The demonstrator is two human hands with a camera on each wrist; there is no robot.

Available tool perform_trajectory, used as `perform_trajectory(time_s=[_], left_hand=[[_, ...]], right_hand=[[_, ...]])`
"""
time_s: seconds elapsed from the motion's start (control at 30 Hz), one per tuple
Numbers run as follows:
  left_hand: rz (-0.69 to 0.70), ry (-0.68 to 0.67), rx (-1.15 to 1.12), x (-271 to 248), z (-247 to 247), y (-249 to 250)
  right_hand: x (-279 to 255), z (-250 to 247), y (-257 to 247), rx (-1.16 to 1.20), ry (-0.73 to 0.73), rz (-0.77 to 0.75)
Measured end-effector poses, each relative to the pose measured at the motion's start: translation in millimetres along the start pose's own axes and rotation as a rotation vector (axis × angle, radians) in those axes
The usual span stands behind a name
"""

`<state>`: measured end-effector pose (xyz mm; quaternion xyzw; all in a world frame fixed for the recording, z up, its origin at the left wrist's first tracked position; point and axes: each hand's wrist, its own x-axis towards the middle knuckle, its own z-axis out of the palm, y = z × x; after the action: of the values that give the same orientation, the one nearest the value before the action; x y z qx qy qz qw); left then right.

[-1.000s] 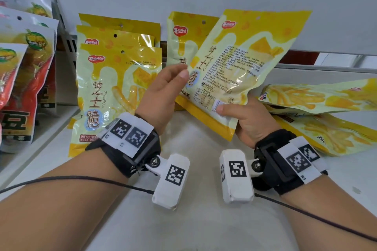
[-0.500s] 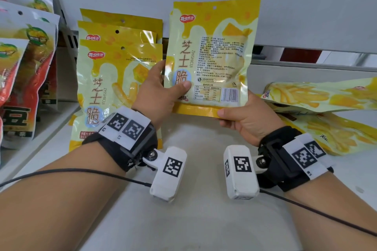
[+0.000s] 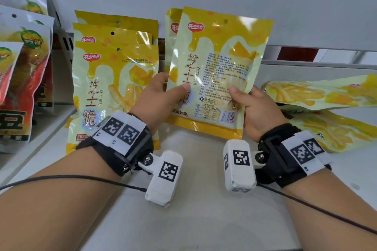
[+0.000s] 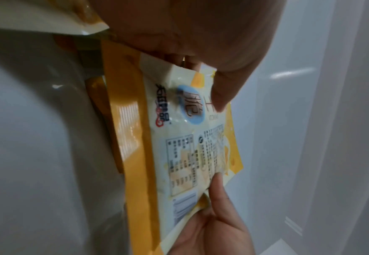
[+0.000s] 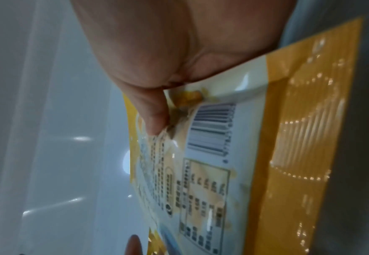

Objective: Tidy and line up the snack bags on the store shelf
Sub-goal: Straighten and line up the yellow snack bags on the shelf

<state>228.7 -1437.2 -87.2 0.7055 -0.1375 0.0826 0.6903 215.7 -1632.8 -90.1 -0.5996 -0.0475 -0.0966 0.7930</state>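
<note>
Two hands on one bag: the left hand (image 3: pixel 161 96) pinches the held snack bag (image 3: pixel 216 71) at its left edge, the right hand (image 3: pixel 257 112) clamps its lower right corner, upright over the shelf (image 3: pixel 195 210). Best to drop it squarely against the bag behind (image 3: pixel 171 26), bottom seams level. Room's tight left by the standing stack (image 3: pixel 114 79); fallen bags (image 3: pixel 318 93) crowd the right.

Both hands pinch upright yellow bag (image 3: pixel 216 63): left hand (image 3: pixel 158 99) at its left edge, right hand (image 3: pixel 257 110) at lower right. Three-bag stack (image 3: pixel 114 71) stands left of left hand; fallen bags (image 3: pixel 322 96) lie right of right hand on shelf (image 3: pixel 204 210).
</note>
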Motion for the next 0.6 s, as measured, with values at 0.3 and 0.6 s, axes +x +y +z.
perform_trajectory(time_s=[0.3, 0.6], left_hand=[[-0.010, -0.029, -0.224, 0.8, 1.4, 0.3], [0.044, -0.022, -0.170, -0.4, 2.5, -0.3]], right_hand=[[2.6, -4.6, -1.5, -0.053, 0.052, -0.082], [2.6, -3.5, -8.1, 0.167, 0.016, -0.135]])
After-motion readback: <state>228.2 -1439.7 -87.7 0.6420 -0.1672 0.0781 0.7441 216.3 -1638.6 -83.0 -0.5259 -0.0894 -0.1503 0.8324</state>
